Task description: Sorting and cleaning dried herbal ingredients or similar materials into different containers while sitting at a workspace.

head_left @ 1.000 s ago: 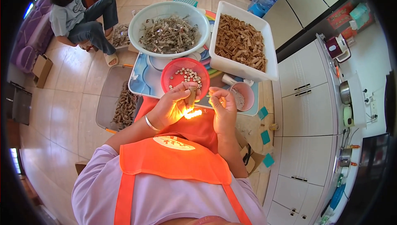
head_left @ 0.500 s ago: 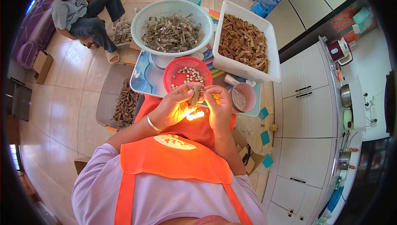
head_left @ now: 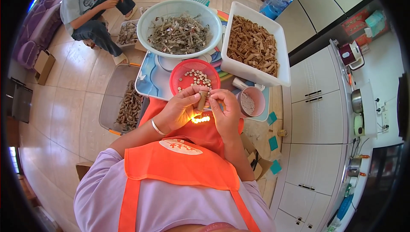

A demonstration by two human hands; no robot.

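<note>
Over my lap, my left hand [head_left: 184,107] grips a short brown cylinder [head_left: 202,100] upright between thumb and fingers. Beside its upper end, the fingertips of my right hand [head_left: 226,109] are pinched together. What they hold is too small to make out. Just beyond my hands is a red plastic basket [head_left: 174,80] with several small pale round discs [head_left: 198,77] in it. To the right of my right hand stands a pink cup [head_left: 259,106] with whitish material inside. A bright orange-yellow glow [head_left: 200,119] shows below my hands.
On the table [head_left: 145,82] stand a pale basin [head_left: 143,31] of greyish scraps and a white tub [head_left: 284,67] of brown pieces. A grey bin [head_left: 106,99] of brown cylinders is at left. A person [head_left: 92,12] sits far left; cabinets [head_left: 316,112] line the right.
My right fingers have shifted slightly at the cylinder's upper end, leaving more of it exposed. The glow has shrunk. The seated person has leaned forward and brought their hands together.
</note>
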